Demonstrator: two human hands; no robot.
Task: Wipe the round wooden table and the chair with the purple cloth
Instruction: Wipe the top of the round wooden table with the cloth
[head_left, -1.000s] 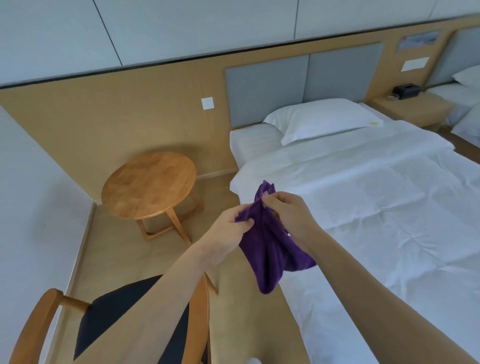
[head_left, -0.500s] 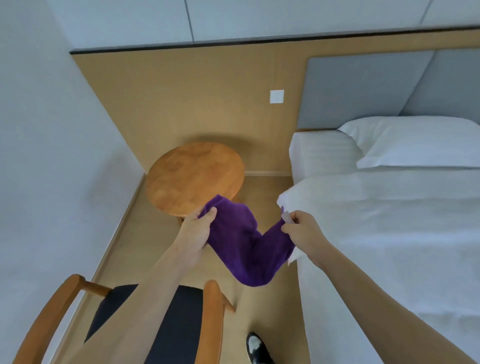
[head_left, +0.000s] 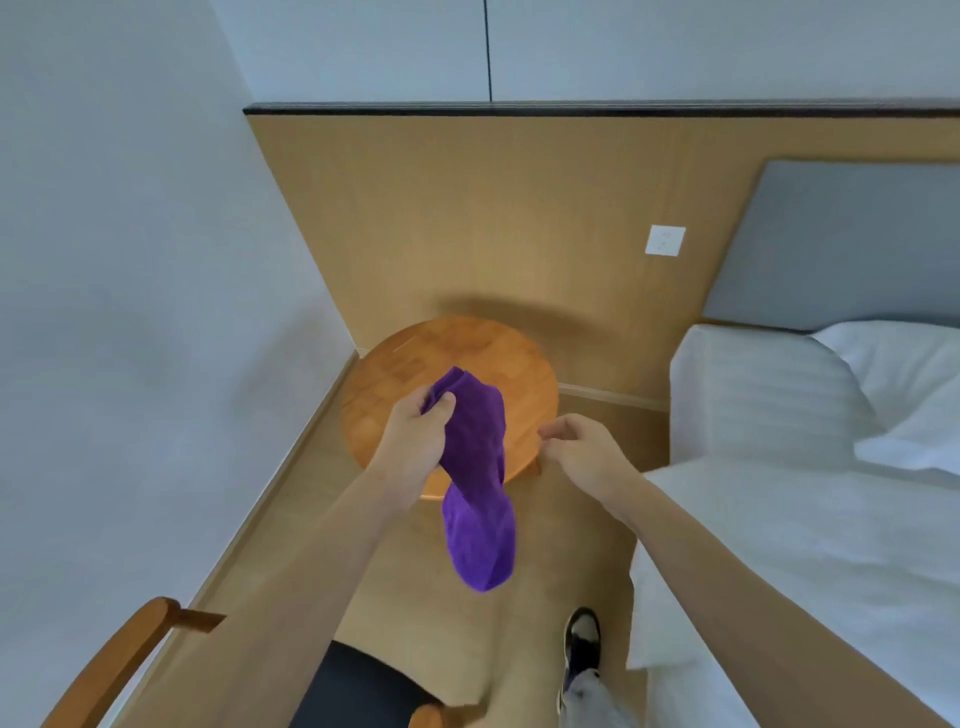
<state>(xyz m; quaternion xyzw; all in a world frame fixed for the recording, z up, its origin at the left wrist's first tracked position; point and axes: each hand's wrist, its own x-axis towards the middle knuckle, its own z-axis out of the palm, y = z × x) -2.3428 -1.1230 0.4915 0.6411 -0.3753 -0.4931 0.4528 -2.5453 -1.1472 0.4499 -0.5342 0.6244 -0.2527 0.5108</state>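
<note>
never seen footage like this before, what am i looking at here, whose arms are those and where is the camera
There is no machine here. The camera sits on a person's head and looks forward and down, so the two bare arms reaching in from the bottom are that person's own. The wide lens bends the walls and edges.

The left hand is closed on one end of a purple cloth, which hangs down loose in the air. The right hand is beside it, fingers loosely open, holding nothing.

Beyond the hands stands a round wooden table in the corner of the room; nothing shows on the part of its top that can be seen. At the bottom left is a chair with wooden arms and a dark seat. On the right is a bed with white sheets. One shoe shows on the floor.
</note>
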